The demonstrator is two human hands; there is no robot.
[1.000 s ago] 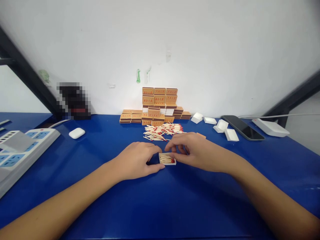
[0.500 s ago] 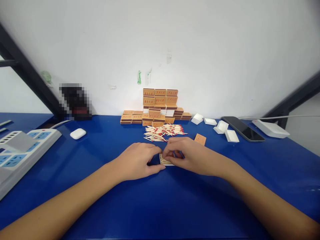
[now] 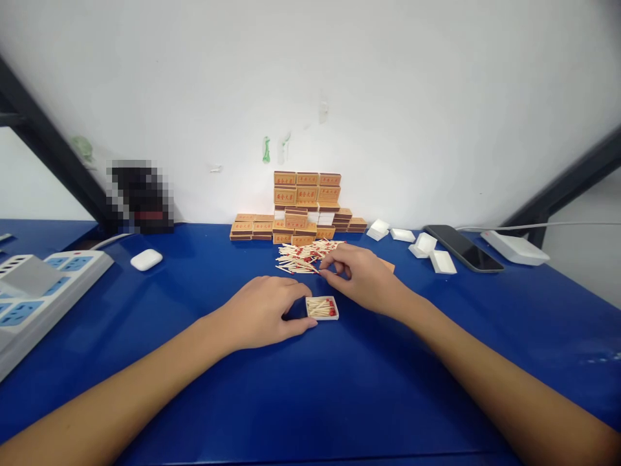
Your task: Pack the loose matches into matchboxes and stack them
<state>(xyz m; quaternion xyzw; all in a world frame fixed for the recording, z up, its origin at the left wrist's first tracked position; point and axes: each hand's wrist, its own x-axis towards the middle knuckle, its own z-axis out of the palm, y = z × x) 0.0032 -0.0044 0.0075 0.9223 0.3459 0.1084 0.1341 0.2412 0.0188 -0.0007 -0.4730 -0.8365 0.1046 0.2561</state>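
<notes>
A small white matchbox tray (image 3: 322,307) with several red-tipped matches in it lies on the blue table (image 3: 339,388). My left hand (image 3: 264,312) rests beside it, thumb and fingers closed against the tray's left end. My right hand (image 3: 361,275) is farther back, its fingers pinched at the near edge of a loose pile of matches (image 3: 305,255). What the pinch holds is too small to make out. An orange matchbox sleeve (image 3: 388,265) peeks out behind my right hand.
Stacked orange matchboxes (image 3: 303,207) stand against the white wall. Empty white trays (image 3: 427,249), a black phone (image 3: 463,248) and a white device (image 3: 514,247) lie at the right. A power strip (image 3: 33,291) and a white earbud case (image 3: 146,259) sit at the left.
My right hand has lifted off the tray and moved back to the match pile. The tray's contents now show. My left hand has stayed at the tray.
</notes>
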